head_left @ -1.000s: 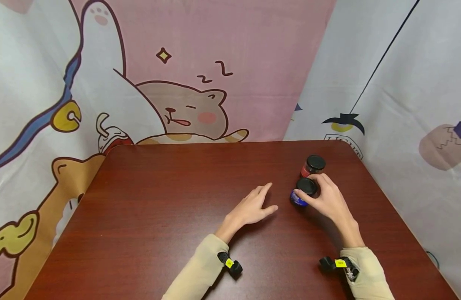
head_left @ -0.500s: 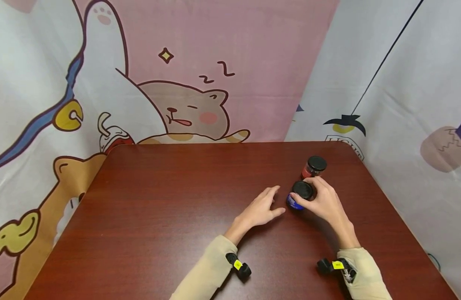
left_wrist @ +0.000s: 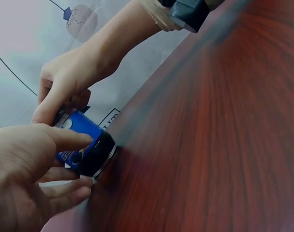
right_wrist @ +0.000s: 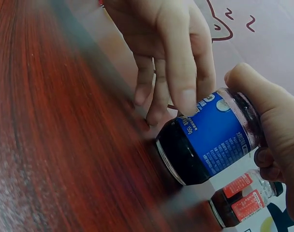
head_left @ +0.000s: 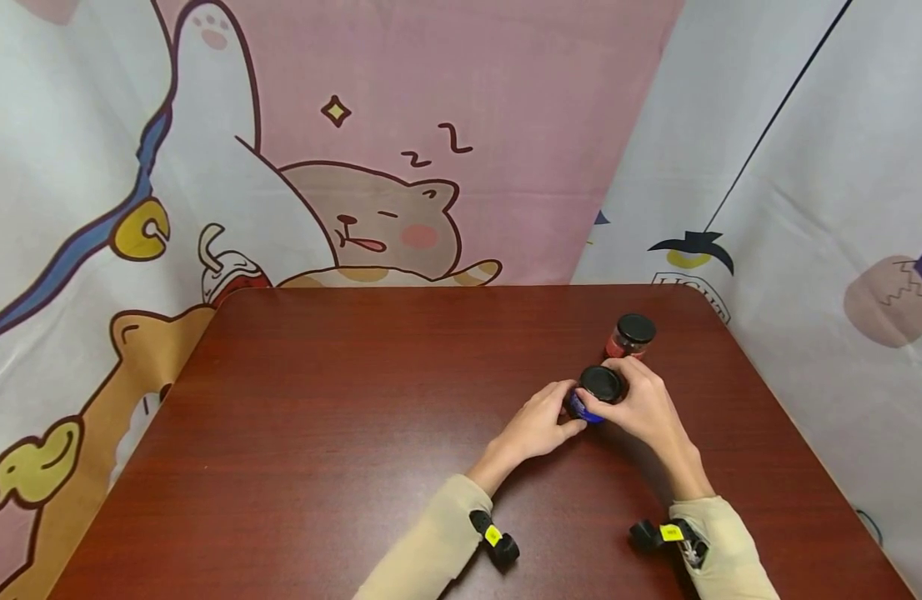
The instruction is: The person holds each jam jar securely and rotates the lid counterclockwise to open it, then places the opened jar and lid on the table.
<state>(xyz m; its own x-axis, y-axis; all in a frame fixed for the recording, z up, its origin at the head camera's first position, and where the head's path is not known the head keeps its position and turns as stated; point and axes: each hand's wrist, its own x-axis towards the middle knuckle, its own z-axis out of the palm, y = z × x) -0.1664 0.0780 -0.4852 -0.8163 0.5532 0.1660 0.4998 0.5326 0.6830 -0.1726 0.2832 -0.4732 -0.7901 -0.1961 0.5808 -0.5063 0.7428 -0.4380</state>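
A glass jar with a blue label point(right_wrist: 219, 133), black lid and dark contents stands between both hands at the right of the table in the head view. My right hand point(head_left: 644, 404) grips it at the lid end, thumb on the near side and fingers round the far side. From the left, my left hand point(head_left: 536, 423) reaches round the lower part. Its thumb point(right_wrist: 183, 92) touches the blue label, and its other fingers point(left_wrist: 65, 191) pass by the jar's far side and base. Whether the jar's base touches the table cannot be told.
A second jar with a red label point(head_left: 628, 336) and black lid stands just behind the right hand. Both are on a dark red-brown wooden table point(head_left: 318, 417). A printed cloth with cartoon animals point(head_left: 386, 225) hangs behind its far edge.
My left hand has moved right and reached the blue-labelled jar. My right hand has brought that jar slightly left and toward me. The red-labelled jar stays in place.
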